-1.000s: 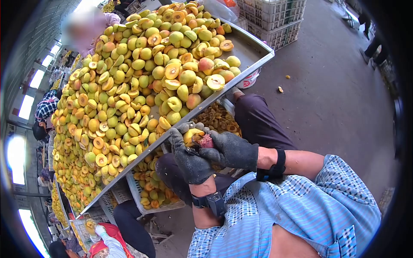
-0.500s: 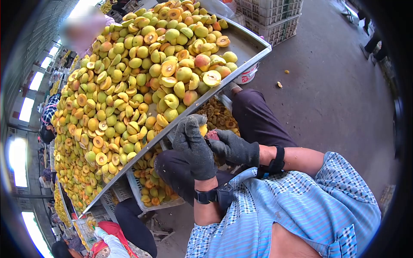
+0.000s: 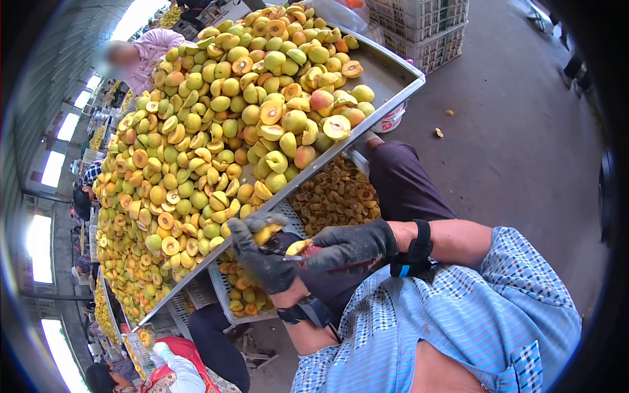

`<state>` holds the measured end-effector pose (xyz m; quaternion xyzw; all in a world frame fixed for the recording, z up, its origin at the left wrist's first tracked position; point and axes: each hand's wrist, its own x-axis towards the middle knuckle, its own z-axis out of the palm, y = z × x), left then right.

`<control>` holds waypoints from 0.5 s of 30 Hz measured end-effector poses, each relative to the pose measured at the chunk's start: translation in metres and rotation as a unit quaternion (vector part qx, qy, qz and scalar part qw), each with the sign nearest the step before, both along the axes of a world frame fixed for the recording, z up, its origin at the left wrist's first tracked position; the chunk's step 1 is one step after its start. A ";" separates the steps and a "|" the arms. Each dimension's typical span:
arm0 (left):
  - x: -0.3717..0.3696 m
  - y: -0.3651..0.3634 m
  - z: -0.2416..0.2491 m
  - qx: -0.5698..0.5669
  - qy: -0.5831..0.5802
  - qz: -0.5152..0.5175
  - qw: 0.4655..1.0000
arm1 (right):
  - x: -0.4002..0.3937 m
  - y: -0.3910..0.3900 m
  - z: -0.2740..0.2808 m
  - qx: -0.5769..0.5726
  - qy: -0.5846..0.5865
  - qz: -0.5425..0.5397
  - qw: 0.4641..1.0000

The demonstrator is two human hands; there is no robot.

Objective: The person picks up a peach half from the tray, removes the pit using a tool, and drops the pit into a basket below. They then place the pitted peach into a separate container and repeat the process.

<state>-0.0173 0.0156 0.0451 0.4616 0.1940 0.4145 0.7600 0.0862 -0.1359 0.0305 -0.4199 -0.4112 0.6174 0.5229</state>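
My left hand [image 3: 261, 257], in a dark grey work glove and somewhat blurred, holds a yellow apricot half [image 3: 266, 234] between thumb and fingers, over my knee at the tray's edge. My right hand [image 3: 354, 246], gloved alike, is closed round a small pitting knife [image 3: 294, 258] with a reddish handle; the metal tip points at my left palm. A yellow apricot piece [image 3: 299, 247] sits by that tip, against my right fingers. Beyond both hands, halved and whole-looking apricots [image 3: 216, 141] lie heaped on a sloping metal tray [image 3: 393, 98].
Under the tray, one crate holds brown pits [image 3: 337, 196] and a white crate [image 3: 226, 298] holds apricot halves. Stacked plastic crates [image 3: 419, 29] stand at the back right. Co-workers sit across the tray and at lower left. Two scraps lie on the floor [image 3: 498, 144].
My hands have drawn apart. The left hand has moved left and lower, towards the tray edge, with its fruit; the knife tip and a yellow piece now show at my right hand.
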 end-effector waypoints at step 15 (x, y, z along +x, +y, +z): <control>0.069 0.164 -0.129 0.543 0.371 0.021 0.753 | 0.007 -0.015 -0.045 -0.069 -0.442 -0.200 0.872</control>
